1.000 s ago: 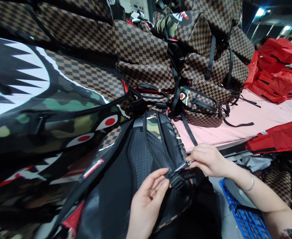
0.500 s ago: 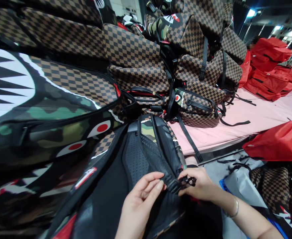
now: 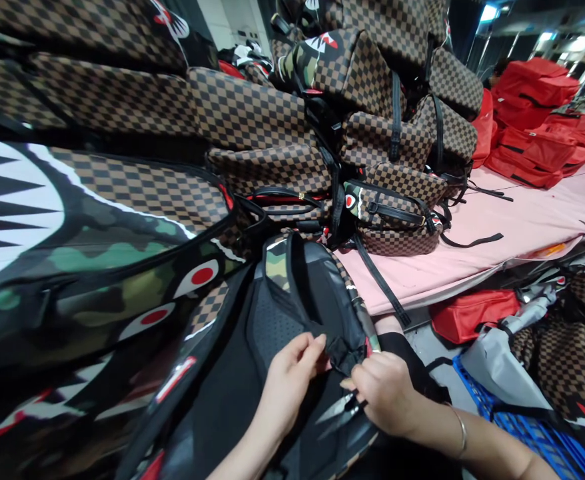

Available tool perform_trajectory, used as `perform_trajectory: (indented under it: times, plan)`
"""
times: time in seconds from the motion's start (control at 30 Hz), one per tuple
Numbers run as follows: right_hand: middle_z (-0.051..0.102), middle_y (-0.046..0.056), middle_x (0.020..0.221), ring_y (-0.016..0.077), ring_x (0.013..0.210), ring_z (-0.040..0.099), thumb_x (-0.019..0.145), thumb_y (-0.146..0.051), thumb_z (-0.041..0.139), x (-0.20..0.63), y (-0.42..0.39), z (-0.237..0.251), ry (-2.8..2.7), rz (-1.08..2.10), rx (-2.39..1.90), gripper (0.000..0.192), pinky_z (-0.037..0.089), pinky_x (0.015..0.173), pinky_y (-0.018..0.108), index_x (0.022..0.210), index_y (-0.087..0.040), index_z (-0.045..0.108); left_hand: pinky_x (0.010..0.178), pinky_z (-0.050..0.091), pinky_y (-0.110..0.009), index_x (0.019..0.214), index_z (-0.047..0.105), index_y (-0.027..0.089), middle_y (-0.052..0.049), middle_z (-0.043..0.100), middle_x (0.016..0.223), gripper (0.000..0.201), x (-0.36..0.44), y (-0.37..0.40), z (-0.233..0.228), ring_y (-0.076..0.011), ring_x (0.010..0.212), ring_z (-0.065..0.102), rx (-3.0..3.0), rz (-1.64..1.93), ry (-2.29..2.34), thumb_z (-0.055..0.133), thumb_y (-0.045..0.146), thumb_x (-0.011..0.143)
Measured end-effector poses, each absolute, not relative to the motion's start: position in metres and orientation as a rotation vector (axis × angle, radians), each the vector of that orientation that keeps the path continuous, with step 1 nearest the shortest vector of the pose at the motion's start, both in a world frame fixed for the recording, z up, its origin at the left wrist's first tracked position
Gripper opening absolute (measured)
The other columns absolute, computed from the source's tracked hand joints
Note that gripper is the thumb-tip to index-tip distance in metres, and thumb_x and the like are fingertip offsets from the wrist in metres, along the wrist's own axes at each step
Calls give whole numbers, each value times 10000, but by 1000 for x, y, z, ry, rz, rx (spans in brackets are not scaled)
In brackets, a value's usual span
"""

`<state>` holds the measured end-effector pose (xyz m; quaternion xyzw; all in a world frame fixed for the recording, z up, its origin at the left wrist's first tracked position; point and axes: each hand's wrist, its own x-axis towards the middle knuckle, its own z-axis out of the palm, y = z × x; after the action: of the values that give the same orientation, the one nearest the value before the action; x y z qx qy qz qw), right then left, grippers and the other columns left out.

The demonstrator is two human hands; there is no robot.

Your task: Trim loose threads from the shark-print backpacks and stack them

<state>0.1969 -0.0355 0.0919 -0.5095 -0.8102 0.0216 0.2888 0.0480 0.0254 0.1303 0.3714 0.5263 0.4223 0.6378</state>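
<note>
A black-backed backpack (image 3: 272,320) with a checkered edge and a camouflage patch lies with its padded back and shoulder strap facing up. My left hand (image 3: 290,370) pinches the lower part of the black shoulder strap (image 3: 343,357). My right hand (image 3: 387,393) is closed just right of it, against the bunched strap end. Out of that fist, pointing down and left, stick the metal blades of a pair of thread snips (image 3: 337,410). Most of the snips' handle is hidden in the palm.
A large camouflage shark-face bag (image 3: 122,280) stands close on the left. Checkered backpacks (image 3: 252,107) are stacked behind. Red bags (image 3: 532,150) sit on the pink-covered table (image 3: 477,247). At lower right are a red bag (image 3: 472,313) and a blue crate (image 3: 537,427).
My left fingers have closed on the strap, which is now bunched between my hands. My right hand has turned, bringing the snips' blades into view below it. The view has shifted slightly.
</note>
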Motion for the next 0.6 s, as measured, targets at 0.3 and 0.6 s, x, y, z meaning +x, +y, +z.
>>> perform_trajectory:
  times: [0.3,0.6]
  plan:
    - [605,49,853,174,799,556,847,-208,479,246,-4,110,-1817,484,-1246,147,450,736,302,960,-187,569,517,547,-259,604,602,119,-15,620,576,177,50,22,150,-128,497,597,260,1096,1109,576,-18,713]
    - [622,73,881,179,839,573,872,-266,503,247,30,118,-2120,427,-971,171,485,728,296,977,-161,589,528,554,-244,577,611,104,-22,614,581,123,48,20,139,-125,539,588,385,1058,1012,696,58,653]
